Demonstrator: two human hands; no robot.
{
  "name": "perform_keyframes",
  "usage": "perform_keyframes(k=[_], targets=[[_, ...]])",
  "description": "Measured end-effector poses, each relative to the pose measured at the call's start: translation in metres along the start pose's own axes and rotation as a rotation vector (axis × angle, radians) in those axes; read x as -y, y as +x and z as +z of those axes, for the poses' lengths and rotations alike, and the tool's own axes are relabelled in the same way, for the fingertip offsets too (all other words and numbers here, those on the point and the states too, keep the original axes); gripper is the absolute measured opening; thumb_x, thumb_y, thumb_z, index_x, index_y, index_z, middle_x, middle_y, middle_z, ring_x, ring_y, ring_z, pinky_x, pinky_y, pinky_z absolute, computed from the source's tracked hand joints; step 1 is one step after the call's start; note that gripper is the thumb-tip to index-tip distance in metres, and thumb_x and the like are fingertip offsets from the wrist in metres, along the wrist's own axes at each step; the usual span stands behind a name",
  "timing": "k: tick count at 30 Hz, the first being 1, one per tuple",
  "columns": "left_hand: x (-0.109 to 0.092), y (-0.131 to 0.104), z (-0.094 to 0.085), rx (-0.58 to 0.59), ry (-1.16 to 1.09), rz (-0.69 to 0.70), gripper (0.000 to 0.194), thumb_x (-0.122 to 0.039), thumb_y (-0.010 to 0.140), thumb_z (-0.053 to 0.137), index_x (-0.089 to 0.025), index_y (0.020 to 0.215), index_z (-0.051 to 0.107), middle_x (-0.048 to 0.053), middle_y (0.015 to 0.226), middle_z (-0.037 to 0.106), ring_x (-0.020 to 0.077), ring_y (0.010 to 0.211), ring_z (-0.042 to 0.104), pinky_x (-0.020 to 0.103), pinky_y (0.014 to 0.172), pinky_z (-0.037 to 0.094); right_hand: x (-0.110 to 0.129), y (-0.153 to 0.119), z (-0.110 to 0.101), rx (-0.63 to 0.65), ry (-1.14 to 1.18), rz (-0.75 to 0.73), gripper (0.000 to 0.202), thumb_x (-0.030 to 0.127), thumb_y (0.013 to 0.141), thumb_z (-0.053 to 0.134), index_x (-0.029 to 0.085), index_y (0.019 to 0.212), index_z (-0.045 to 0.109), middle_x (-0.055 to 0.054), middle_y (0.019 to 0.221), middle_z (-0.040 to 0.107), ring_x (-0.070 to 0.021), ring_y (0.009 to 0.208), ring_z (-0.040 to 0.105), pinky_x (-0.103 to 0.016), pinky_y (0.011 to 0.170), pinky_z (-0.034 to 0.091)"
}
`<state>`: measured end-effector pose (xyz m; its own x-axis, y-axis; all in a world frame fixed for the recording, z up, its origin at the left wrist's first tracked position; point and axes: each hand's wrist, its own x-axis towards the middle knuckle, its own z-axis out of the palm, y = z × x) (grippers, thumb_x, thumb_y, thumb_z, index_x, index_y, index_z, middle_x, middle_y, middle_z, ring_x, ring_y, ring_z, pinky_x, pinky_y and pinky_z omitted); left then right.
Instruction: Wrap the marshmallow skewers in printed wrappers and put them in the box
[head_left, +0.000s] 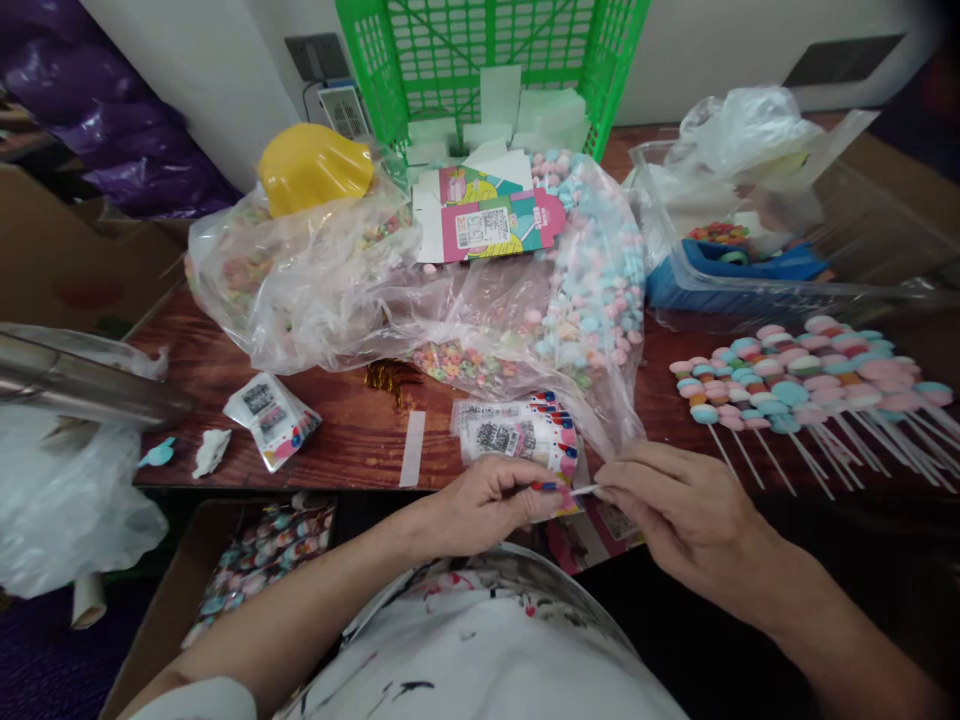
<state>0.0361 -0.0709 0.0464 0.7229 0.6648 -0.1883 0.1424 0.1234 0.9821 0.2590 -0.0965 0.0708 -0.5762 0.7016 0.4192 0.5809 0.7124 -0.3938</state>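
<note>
- Left hand pinches small printed plastic packet at counter edge.
- Right hand grips thin white lollipop stick, tip at packet mouth.
- Best practice: keep mouth open, feed stick straight.

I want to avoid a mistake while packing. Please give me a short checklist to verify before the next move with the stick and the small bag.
1. Left hand grips the small printed bag: ok.
2. Right hand pinches the white stick: ok.
3. Stick tip meets the bag's edge: ok.
4. Bag mouth is open: cannot tell, fingers hide it.
5. Candy on the held stick is intact: cannot tell, it is hidden.
6. More candy sticks lie on the table to the right: ok.
</note>
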Motion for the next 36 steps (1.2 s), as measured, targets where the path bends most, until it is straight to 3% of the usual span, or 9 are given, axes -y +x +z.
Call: perform_keyframes(k=[4, 8, 12, 15, 17, 19, 27, 33, 36], targets=[[0.009, 0.002, 0.011, -0.115, -0.117, 0.022, 0.046, -0.050, 0.086, 0.054, -0.013, 0.059, 0.051, -0.003, 0.059, 0.041, 0.0076, 0.057, 0.037, 0.021, 0.054, 0.033, 0.007, 0.010, 0.015, -0.033, -0.053, -0.051, 0.024, 0.002, 0.083, 0.041, 0.016, 0.086, 0.060, -0.004, 0.070, 0.057, -0.0142, 0.064, 0.053, -0.026, 0.060, 0.044], [0.011, 0.002, 0.017, -0.252, -0.282, 0.002, 0.046, -0.055, 0.082, 0.058, -0.012, 0.064, 0.058, -0.001, 0.059, 0.049, 0.0083, 0.054, 0.044, 0.021, 0.052, 0.040, 0.009, 0.022, 0.029, -0.149, -0.017, -0.053, 0.023, 0.004, 0.084, 0.044, 0.016, 0.092, 0.061, -0.004, 0.073, 0.060, -0.0144, 0.068, 0.057, -0.025, 0.062, 0.047], [0.004, -0.001, 0.009, -0.463, -0.352, -0.022, 0.047, -0.058, 0.080, 0.059, -0.013, 0.092, 0.070, -0.001, 0.060, 0.057, 0.0066, 0.047, 0.043, 0.019, 0.045, 0.039, 0.015, 0.029, 0.038, -0.394, 0.332, 0.295, 0.045, 0.016, 0.087, 0.056, 0.021, 0.131, 0.047, -0.005, 0.096, 0.062, -0.0109, 0.065, 0.055, -0.024, 0.058, 0.049], [0.003, -0.004, 0.002, -0.551, -0.313, 0.050, 0.054, -0.059, 0.080, 0.059, -0.015, 0.110, 0.068, 0.003, 0.074, 0.064, 0.0108, 0.061, 0.055, 0.022, 0.057, 0.048, 0.025, 0.036, 0.055, -0.467, 0.425, 0.403, 0.028, 0.018, 0.084, 0.061, 0.021, 0.112, 0.061, -0.004, 0.090, 0.061, -0.0108, 0.065, 0.054, -0.023, 0.057, 0.048], [0.006, -0.008, -0.001, -0.537, -0.233, 0.089, 0.054, -0.057, 0.085, 0.054, -0.017, 0.120, 0.064, 0.006, 0.089, 0.067, 0.0158, 0.083, 0.060, 0.026, 0.074, 0.050, 0.031, 0.042, 0.068, -0.444, 0.443, 0.344, 0.010, 0.016, 0.085, 0.059, 0.020, 0.089, 0.066, -0.003, 0.082, 0.060, -0.0126, 0.071, 0.057, -0.024, 0.063, 0.050], [0.009, -0.014, -0.005, -0.494, -0.199, 0.115, 0.052, -0.053, 0.090, 0.048, -0.019, 0.126, 0.059, 0.007, 0.099, 0.067, 0.0177, 0.095, 0.058, 0.029, 0.084, 0.048, 0.033, 0.048, 0.078, -0.484, 0.467, 0.312, 0.012, 0.012, 0.085, 0.057, 0.020, 0.084, 0.066, -0.003, 0.083, 0.061, -0.0139, 0.077, 0.060, -0.026, 0.067, 0.051], [0.016, -0.032, -0.023, -0.260, -0.401, 0.049, 0.038, -0.050, 0.084, 0.060, -0.012, 0.085, 0.066, 0.001, 0.073, 0.058, 0.0081, 0.064, 0.052, 0.020, 0.063, 0.042, 0.042, 0.058, 0.086, -0.569, 0.454, 0.213, 0.017, 0.007, 0.083, 0.057, 0.020, 0.085, 0.068, -0.003, 0.077, 0.060, -0.0131, 0.068, 0.060, -0.024, 0.058, 0.050], [0.019, -0.032, -0.037, -0.045, -0.631, -0.102, 0.042, -0.050, 0.073, 0.072, -0.009, 0.077, 0.064, 0.004, 0.067, 0.062, 0.0069, 0.054, 0.054, 0.017, 0.053, 0.042, 0.044, 0.060, 0.104, -0.437, 0.925, 0.451, 0.009, 0.019, 0.084, 0.061, 0.019, 0.075, 0.062, 0.001, 0.077, 0.052, -0.0067, 0.046, 0.051, -0.020, 0.036, 0.042], [0.019, -0.030, -0.041, -0.073, -0.655, -0.145, 0.039, -0.047, 0.072, 0.072, -0.010, 0.075, 0.062, 0.003, 0.061, 0.061, 0.0055, 0.048, 0.051, 0.015, 0.048, 0.039, 0.037, 0.058, 0.106, -0.443, 0.856, 0.506, 0.012, 0.020, 0.085, 0.060, 0.020, 0.074, 0.059, 0.003, 0.072, 0.051, -0.0090, 0.052, 0.053, -0.024, 0.048, 0.048]])
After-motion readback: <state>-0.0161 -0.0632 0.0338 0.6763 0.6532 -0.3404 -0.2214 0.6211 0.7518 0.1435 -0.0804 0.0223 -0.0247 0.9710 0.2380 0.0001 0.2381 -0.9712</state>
